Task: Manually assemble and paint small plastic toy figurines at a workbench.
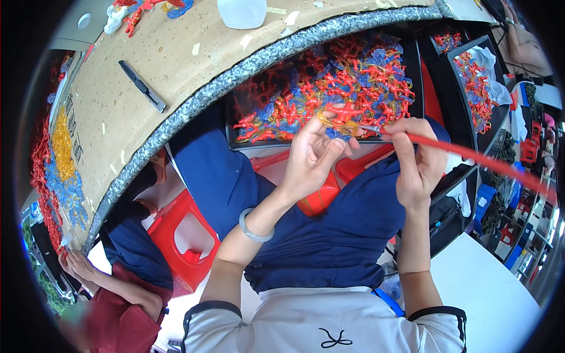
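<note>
At far left, a co-worker (129,312), in maroon, reaches both hands to the red pieces (44,170), heaped beside yellow pieces (63,147) and blue pieces (69,197). A cutter (142,86) lies right of these, well apart. Below it is a red stool (185,241). A white tub (242,13) stands farther right, near the top.

The left hand (315,153), a pale bangle (255,228) on its wrist, pinches a red-and-yellow piece (342,122) between thumb and fingers above the near edge of a black tray (419,94), hiding some of the red, blue and yellow figures (353,82) in it. The right hand (419,156) grips a red stick (471,154) close to its metal tip, which reaches the piece; contact is hard to tell. Rightward, a second tray (459,94) holds similar figures and a white bag (491,65).

The table (194,70) is tan, strewn with paper scraps, its speckled edge curving around the person. Laden shelves (524,235) fill the room's right side.
</note>
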### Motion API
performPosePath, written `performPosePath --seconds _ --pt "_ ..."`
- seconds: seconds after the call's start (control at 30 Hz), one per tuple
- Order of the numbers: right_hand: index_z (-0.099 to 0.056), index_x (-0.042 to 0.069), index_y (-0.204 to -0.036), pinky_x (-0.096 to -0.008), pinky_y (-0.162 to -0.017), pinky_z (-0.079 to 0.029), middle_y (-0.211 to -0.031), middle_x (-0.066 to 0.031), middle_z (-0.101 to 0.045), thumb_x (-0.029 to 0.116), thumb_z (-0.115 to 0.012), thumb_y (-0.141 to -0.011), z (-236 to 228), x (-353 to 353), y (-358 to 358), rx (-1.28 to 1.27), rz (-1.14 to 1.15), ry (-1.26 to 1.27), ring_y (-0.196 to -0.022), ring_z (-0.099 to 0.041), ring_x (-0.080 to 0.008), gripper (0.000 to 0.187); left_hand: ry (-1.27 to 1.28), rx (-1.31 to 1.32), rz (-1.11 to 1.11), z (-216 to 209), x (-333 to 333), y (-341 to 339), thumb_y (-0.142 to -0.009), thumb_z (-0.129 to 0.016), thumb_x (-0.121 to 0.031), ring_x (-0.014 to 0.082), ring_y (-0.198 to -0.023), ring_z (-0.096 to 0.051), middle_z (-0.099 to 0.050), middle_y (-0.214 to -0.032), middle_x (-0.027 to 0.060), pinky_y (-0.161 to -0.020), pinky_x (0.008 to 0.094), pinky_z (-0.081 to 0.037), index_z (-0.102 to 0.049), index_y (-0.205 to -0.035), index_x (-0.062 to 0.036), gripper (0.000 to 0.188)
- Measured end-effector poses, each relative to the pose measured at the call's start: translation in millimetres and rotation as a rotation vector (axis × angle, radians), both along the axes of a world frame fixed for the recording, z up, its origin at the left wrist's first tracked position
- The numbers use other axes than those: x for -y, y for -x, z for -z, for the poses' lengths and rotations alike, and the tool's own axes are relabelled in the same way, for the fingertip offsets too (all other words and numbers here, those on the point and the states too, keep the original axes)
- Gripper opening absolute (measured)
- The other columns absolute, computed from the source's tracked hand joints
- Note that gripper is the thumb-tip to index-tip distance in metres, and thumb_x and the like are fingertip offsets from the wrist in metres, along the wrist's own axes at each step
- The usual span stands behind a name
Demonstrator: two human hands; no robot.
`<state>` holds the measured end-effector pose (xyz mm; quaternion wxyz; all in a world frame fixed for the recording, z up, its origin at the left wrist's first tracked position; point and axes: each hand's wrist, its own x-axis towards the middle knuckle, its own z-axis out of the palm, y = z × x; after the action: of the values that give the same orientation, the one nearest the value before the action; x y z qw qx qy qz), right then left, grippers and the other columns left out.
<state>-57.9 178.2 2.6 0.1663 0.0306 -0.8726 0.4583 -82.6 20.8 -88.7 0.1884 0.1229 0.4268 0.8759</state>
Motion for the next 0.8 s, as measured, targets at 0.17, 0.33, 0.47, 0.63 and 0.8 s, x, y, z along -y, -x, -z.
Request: performPosePath --seconds 0.17,0.33,0.47,0.63,0.8 --pt "-0.062 -0.003 -0.084 -0.0299 -0.063 -0.043 -0.077 -0.0115 -0.063 0.002 -0.060 -0.084 -6.2 1.8 -0.4 -0.081 0.059 0.161 -0.067 -0.057 -0.0216 0.006 0.029 -0.025 0.022 -0.4 -2.4 0.0 -0.094 -0.055 -0.013 0.0173 -0.087 -0.061 -0.060 -0.108 0.0178 -0.076 0.0279 -0.049 -0.035 -0.136 0.0024 0.049" --pt "-0.063 -0.002 -0.084 -0.0317 -0.066 -0.041 -0.077 -0.0102 -0.063 0.005 -0.062 -0.083 -11.6 -2.8 0.6 -0.035 0.002 -0.109 -0.073 -0.057 -0.0228 0.007 0.044 -0.041 0.009 1.7 -1.5 -0.2 -0.094 -0.054 -0.008 0.0146 -0.086 -0.061 -0.061 -0.107 0.0147 -0.076 0.0262 -0.051 -0.037 -0.134 0.0033 0.045" --pt "-0.063 -0.002 -0.084 -0.0320 -0.067 -0.042 -0.078 -0.0106 -0.064 0.006 -0.064 -0.082 -12.3 2.1 1.1 -0.080 -0.038 -0.034 -0.072 -0.057 -0.0231 0.008 0.011 -0.022 0.050 -1.3 0.2 -0.5 -0.094 -0.055 -0.011 0.0171 -0.086 -0.061 -0.061 -0.108 0.0181 -0.076 0.0281 -0.049 -0.036 -0.134 0.0014 0.045" --pt "-0.064 -0.001 -0.084 -0.0321 -0.068 -0.043 -0.079 -0.0095 -0.065 0.007 -0.064 -0.083 -13.9 -1.2 -1.4 -0.033 0.035 0.020 -0.073 -0.057 -0.0232 0.008 -0.090 0.027 0.106 1.4 1.8 1.4 -0.094 -0.056 -0.016 0.0198 -0.086 -0.062 -0.062 -0.107 0.0212 -0.076 0.0297 -0.049 -0.037 -0.131 -0.0010 0.044" --pt "-0.066 -0.001 -0.083 -0.0306 -0.069 -0.043 -0.079 -0.0091 -0.065 0.010 -0.065 -0.083 -18.2 0.2 0.3 0.014 0.016 -0.195 -0.073 -0.058 -0.0211 0.011 -0.030 -0.013 0.112 1.9 2.1 2.0 -0.095 -0.055 -0.013 0.0153 -0.084 -0.061 -0.062 -0.105 0.0167 -0.073 0.0276 -0.049 -0.037 -0.131 0.0002 0.043"
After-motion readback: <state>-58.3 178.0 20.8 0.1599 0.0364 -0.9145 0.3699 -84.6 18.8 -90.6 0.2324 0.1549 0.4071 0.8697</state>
